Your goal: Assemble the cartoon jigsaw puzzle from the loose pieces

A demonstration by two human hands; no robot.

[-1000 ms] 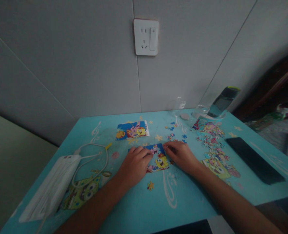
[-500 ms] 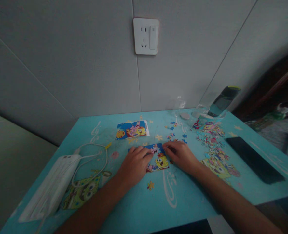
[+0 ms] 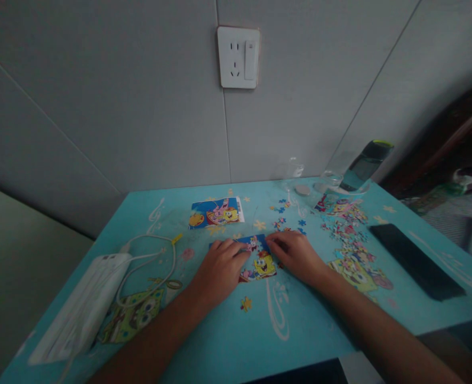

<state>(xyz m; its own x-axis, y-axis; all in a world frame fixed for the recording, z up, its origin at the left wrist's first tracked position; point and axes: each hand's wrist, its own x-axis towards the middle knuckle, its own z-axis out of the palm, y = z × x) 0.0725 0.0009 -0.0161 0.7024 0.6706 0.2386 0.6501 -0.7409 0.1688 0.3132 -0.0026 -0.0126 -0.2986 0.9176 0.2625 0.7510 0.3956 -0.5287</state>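
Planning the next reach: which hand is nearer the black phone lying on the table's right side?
Right. The right hand rests at the puzzle's right edge, with loose pieces between it and the black phone. The left hand lies on the puzzle's far side.

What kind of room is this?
Probably a room at home: a cartoon-printed blue table against a grey wall with a power socket, a jigsaw puzzle under both hands, and a phone lying nearby.

- Tabletop (image 3: 220,341): turquoise, with white swirls and yellow cartoon prints.
- Puzzle (image 3: 260,258): blue, yellow and pink.
- Loose pieces (image 3: 350,234), right: multicoloured.
- Phone (image 3: 415,261): black.
- Cable (image 3: 156,256), left: white.
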